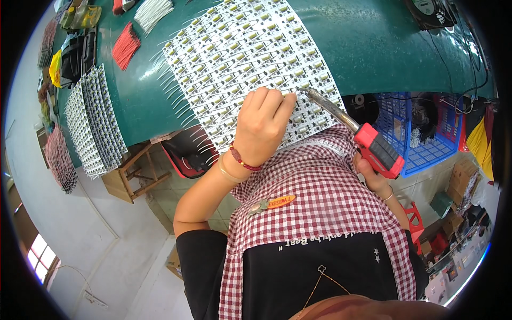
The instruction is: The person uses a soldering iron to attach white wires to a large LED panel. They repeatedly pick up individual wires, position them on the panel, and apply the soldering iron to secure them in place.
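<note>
At the far left, a hanging bundle of thin pale-and-reddish wires (pixel 61 160) was beside the edge of a long green tabletop (pixel 141 101). Next to it, several curved white panels covered with small circuits (pixel 90 125) lay overlapped, their lower ends reaching past that edge. Farther back were a black bag-like object (pixel 72 61), a flat bundle of red wires (pixel 126 47) and, just beyond it, a bundle of white wires (pixel 153 15). Below the table edge stood a brown wooden stool (pixel 133 178), then a red container with dark contents (pixel 184 154).

In the middle, a large white sheet of small circuit boards (pixel 229 58) lay on the tabletop, its near corner hanging over the edge toward a red-and-white checked apron (pixel 314 189). Rows of white wire ends stuck out along its left side. The left hand (pixel 262 125), with a dark red beaded bracelet at the wrist, rested on the sheet with fingers bent and close together; whether they pinched anything could not be told.

To the right, the right hand (pixel 369 172) was closed around the red-and-black handle of a soldering iron (pixel 378 152), whose metal tip pointed left, near the left fingertips and over the sheet. Beyond it sat a blue slatted plastic crate (pixel 432 152), below the tabletop.
</note>
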`<action>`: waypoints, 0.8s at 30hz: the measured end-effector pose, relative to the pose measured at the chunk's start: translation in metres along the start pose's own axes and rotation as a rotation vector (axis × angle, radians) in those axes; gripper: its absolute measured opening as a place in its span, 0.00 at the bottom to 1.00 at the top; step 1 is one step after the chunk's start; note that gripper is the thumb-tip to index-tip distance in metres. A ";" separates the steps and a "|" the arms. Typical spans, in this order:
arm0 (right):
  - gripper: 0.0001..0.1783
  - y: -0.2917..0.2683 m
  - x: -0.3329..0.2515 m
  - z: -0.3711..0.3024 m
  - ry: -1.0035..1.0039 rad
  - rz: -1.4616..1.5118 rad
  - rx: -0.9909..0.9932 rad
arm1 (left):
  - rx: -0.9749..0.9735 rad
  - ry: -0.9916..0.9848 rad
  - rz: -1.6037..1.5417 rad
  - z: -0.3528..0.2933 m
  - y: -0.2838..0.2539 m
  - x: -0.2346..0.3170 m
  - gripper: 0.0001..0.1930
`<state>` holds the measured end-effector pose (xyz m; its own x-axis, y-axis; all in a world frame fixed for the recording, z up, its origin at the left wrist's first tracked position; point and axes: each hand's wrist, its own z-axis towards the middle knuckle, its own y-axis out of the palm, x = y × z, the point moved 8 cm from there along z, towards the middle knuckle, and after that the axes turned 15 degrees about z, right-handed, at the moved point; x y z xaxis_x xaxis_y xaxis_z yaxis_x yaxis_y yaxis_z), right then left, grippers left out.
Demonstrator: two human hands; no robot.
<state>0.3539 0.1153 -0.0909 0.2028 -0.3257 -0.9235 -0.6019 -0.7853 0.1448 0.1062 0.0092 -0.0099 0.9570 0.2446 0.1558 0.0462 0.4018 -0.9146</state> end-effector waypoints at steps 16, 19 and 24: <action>0.07 0.002 -0.001 -0.001 -0.032 -0.060 -0.048 | -0.007 -0.020 -0.021 0.000 0.001 -0.002 0.13; 0.06 0.001 0.003 -0.002 -0.018 0.050 -0.090 | 0.007 -0.030 0.022 0.002 -0.001 -0.003 0.12; 0.08 0.006 -0.006 0.001 -0.033 0.141 -0.105 | 0.020 -0.016 0.103 0.005 -0.005 -0.002 0.10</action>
<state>0.3486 0.1129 -0.0850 0.0954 -0.4202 -0.9024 -0.5380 -0.7845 0.3084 0.1024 0.0112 -0.0035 0.9517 0.2997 0.0673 -0.0583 0.3913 -0.9184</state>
